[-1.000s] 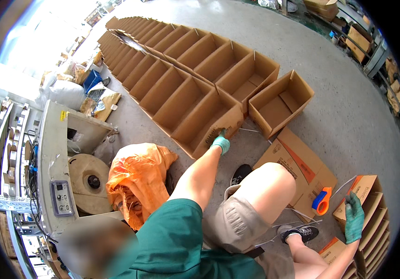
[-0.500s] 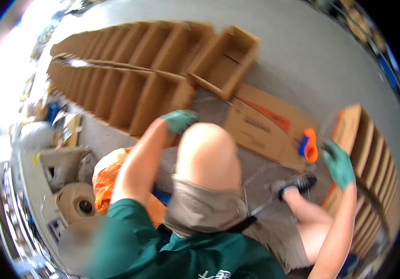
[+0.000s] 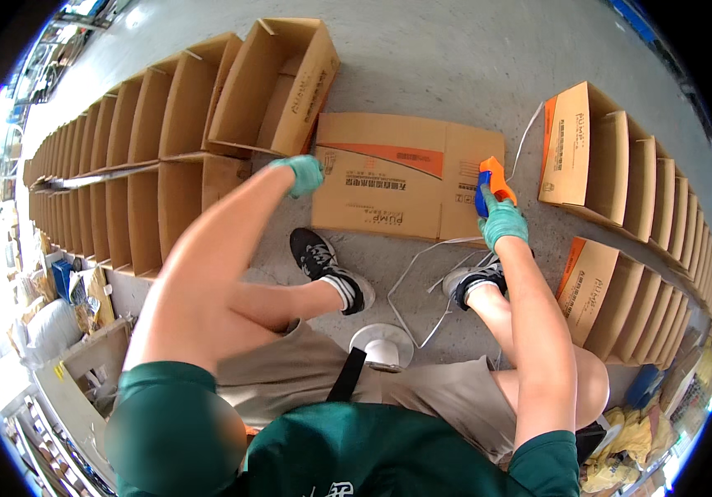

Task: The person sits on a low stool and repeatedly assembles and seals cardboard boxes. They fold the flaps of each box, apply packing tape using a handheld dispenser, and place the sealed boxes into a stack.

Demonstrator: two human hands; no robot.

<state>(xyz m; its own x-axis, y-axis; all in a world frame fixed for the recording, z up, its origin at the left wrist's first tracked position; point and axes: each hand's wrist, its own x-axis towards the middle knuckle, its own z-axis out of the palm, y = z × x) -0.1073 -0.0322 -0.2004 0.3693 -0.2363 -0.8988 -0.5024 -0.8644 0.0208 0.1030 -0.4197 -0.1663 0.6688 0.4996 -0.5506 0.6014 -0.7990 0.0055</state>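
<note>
A flattened brown carton with an orange stripe lies on the floor in front of my feet. My left hand, in a green glove, is at the carton's left edge with its fingers curled; what they hold, if anything, is hidden. On the carton's right end is an orange and blue tape dispenser. My right hand, also gloved, has its fingers around the blue part of it.
Open cartons stand in two long rows to the left, and more open cartons in rows to the right. White strapping loops across the floor between my shoes. A round white stool or stand is beneath me. Crumpled yellow bags lie at lower right.
My view has turned, so the carton is now straight ahead. My right hand has come onto the tape dispenser, from which it was apart before. My left hand has reached the carton's left edge.
</note>
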